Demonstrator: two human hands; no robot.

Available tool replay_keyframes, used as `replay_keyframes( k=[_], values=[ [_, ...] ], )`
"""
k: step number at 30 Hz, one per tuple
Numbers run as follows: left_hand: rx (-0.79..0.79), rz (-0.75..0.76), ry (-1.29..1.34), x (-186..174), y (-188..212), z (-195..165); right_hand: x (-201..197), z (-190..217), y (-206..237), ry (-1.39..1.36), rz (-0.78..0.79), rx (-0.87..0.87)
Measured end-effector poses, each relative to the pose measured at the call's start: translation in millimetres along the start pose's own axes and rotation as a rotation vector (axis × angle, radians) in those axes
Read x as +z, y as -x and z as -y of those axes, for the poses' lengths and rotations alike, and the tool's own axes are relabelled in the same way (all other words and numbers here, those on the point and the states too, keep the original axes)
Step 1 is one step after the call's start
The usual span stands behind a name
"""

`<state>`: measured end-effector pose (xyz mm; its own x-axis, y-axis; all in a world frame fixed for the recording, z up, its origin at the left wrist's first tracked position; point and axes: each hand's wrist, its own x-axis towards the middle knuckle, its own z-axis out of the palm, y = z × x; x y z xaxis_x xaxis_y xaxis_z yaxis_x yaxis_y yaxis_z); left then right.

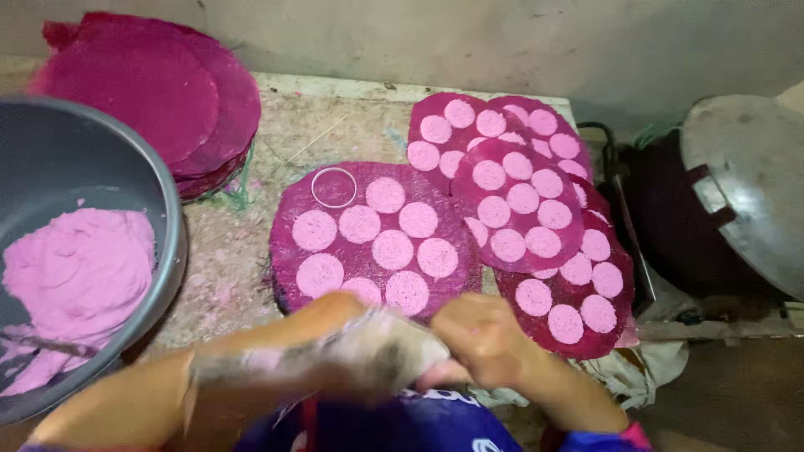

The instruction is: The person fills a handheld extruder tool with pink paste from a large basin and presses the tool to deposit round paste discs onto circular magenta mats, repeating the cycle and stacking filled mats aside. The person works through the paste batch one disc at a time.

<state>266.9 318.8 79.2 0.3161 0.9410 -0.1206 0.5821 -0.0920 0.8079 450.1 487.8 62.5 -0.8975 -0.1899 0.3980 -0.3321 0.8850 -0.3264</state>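
My left hand [381, 351] is low in the view, blurred and coated in pale pink paste up the forearm. My right hand [481, 335] is pressed against its fingertips with the fingers curled. Blur hides whether either hand holds anything. Just beyond them lies a round magenta mat [289, 205] bearing several flat pink dough discs [392, 249]. A thin metal ring [333, 187] rests on the mat's far left part. At the left, a grey bowl [172, 243] holds a mass of pink dough [75, 272].
More magenta mats with pink discs [519, 201] overlap to the right, some reaching the work surface's right edge. A stack of bare magenta mats [151, 92] sits at the back left. A large metal lid [754, 184] leans at the far right, with a wall behind.
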Motion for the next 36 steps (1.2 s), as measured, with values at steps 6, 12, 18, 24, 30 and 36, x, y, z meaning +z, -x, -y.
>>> replay_keyframes(
  k=[6, 12, 18, 24, 30, 36],
  values=[
    [-0.014, 0.056, 0.098, 1, 53, 1, -23, -5, -85, -0.150, 0.292, -0.472],
    [-0.252, 0.059, 0.050, 22, 139, 24, 17, 40, -86, -0.720, 0.681, -0.234],
    [-0.385, -0.227, 0.141, 13, 215, 55, 48, 55, -98, -0.793, 0.530, -0.187],
    [-0.474, -0.710, 0.157, 20, 277, 90, 59, 46, -180, 0.345, -0.039, -0.550],
    [-0.487, -1.127, 0.117, 38, 330, 120, 85, 74, -278, 0.643, -0.251, -0.589],
    [-0.515, -1.556, -0.002, 41, 374, 152, 105, 84, -301, 0.039, -0.129, -0.123]
  ],
)
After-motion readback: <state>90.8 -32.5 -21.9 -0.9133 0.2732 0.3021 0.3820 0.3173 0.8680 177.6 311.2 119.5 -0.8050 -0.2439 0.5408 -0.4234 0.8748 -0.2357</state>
